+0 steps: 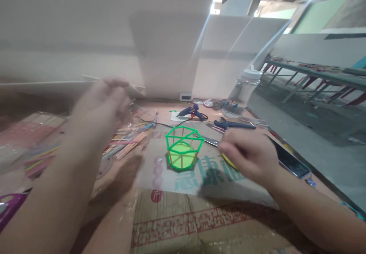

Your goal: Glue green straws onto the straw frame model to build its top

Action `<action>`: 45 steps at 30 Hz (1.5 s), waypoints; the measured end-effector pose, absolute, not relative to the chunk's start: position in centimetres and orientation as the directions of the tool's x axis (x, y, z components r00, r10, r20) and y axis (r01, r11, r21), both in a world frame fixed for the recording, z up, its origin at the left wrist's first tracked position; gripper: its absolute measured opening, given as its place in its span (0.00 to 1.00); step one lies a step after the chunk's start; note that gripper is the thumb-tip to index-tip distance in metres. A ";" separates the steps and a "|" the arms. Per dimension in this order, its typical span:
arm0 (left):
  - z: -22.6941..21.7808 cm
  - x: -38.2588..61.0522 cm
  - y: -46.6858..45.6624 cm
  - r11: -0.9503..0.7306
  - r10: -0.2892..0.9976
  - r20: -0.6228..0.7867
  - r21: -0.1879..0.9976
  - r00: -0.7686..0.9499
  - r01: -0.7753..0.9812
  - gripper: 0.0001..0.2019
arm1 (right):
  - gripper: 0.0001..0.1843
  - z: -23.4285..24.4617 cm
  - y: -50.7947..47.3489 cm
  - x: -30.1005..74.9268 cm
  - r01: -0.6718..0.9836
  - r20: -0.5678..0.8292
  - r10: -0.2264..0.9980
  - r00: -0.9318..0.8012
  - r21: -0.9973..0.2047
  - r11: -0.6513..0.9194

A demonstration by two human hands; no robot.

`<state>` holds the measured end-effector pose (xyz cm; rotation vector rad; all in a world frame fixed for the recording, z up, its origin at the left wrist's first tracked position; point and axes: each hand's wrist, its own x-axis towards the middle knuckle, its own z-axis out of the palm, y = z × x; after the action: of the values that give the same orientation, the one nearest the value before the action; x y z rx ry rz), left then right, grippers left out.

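A small green stick basket (pixel 182 147) with a light green base stands on a flattened cardboard sheet (pixel 200 216) in the middle. My left hand (pixel 100 101) is raised above the table to the left of it, fingers curled round a thin pale stick (pixel 91 78); the hand is smeared by motion. My right hand (pixel 248 153) rests on the cardboard just right of the basket, fingers curled, with a yellow edge (pixel 228 161) showing under it. Whether it grips that yellow thing is unclear.
Coloured craft sticks (pixel 128 141) lie in a heap at left. A blue glue gun (pixel 192 112), blue pliers (pixel 233 124), a clear plastic jar (pixel 243 92) and a phone (pixel 291 162) sit behind and right. White boards stand at the back.
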<state>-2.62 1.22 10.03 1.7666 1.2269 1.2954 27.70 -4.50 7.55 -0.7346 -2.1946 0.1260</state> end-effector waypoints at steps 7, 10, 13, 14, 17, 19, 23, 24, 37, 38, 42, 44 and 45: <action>4.9 -0.3 1.5 -0.321 0.943 0.306 0.719 0.134 0.617 0.18 | 0.15 6.0 4.3 28.3 0.461 0.286 0.902 -0.322 -0.785 0.413; 3.8 -0.4 2.4 -0.306 0.948 0.278 0.649 0.157 0.697 0.18 | 0.21 3.7 5.6 28.2 0.388 0.107 0.921 -0.374 -0.884 0.260; 3.2 -0.6 3.1 -0.288 0.955 0.251 0.644 0.160 0.708 0.18 | 0.24 2.3 5.5 28.3 0.366 0.040 0.905 -0.423 -0.906 0.212; 3.1 -0.6 3.2 -0.277 0.958 0.242 0.656 0.152 0.702 0.18 | 0.25 2.1 5.4 28.4 0.360 0.030 0.901 -0.432 -0.911 0.202; 2.9 -0.8 3.2 -0.234 0.971 0.208 0.706 0.120 0.668 0.19 | 0.28 1.6 5.2 28.4 0.324 0.017 0.896 -0.444 -0.929 0.178; 2.7 -0.9 3.2 -0.217 0.976 0.171 0.738 0.133 0.639 0.20 | 0.31 1.4 5.2 28.3 0.293 0.005 0.890 -0.457 -0.943 0.156; 2.2 -1.3 3.6 -0.191 0.978 0.099 0.778 0.183 0.599 0.19 | 0.34 1.3 5.0 27.9 0.273 -0.032 0.868 -0.495 -0.954 0.121; 2.2 -1.3 3.7 -0.177 0.980 0.084 0.783 0.181 0.596 0.19 | 0.33 1.4 4.8 27.8 0.277 -0.042 0.862 -0.505 -0.954 0.116; 1.8 -2.3 3.9 -0.063 0.988 -0.030 0.818 0.153 0.572 0.17 | 0.24 2.4 4.5 28.8 0.214 -0.199 0.787 -0.585 -0.973 -0.087; 1.7 -2.4 3.9 -0.068 0.989 -0.020 0.823 0.148 0.564 0.18 | 0.24 2.4 4.6 28.9 0.204 -0.196 0.784 -0.589 -0.975 -0.090; 1.4 -2.8 4.1 -0.096 0.992 0.034 0.819 0.119 0.565 0.20 | 0.26 2.6 4.5 28.9 0.216 -0.188 0.761 -0.621 -0.974 -0.065; 1.2 -2.9 4.3 -0.111 0.992 0.056 0.813 0.112 0.571 0.20 | 0.27 2.6 4.4 28.8 0.234 -0.197 0.745 -0.638 -0.971 -0.056; 1.2 -3.0 4.3 -0.123 0.991 0.072 0.811 0.111 0.572 0.20 | 0.28 2.5 4.4 28.8 0.231 -0.196 0.740 -0.644 -0.971 -0.056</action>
<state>-2.97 4.28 1.18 1.7711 1.5253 0.8633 28.76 4.36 2.53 -1.0319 -1.8309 1.7458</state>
